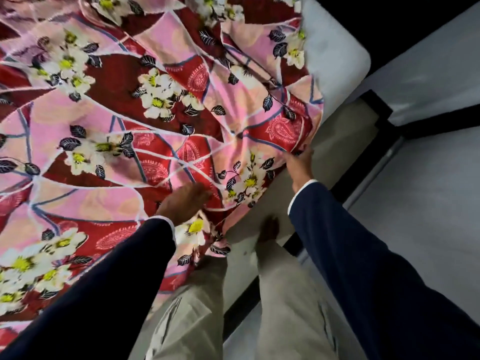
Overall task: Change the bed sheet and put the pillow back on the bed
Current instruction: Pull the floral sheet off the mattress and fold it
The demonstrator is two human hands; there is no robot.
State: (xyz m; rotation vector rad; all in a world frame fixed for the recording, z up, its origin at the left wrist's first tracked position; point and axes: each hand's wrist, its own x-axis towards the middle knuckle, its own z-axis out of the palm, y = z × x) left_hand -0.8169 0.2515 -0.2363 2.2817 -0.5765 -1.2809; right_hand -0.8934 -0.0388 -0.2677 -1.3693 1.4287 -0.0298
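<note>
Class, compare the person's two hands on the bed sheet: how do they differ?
The left hand lies flat on top of the sheet; the right hand grips the sheet's edge at the mattress side. The left looks blurred, the right sharper. Both wear dark sleeves.

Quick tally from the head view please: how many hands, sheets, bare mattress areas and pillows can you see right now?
Hands: 2, left hand flat on the sheet, right hand at its edge
Red and pink floral cotton bed sheet: 1
Bare white mattress corner: 1
Pillows: 0 in view
Total: 4
</note>
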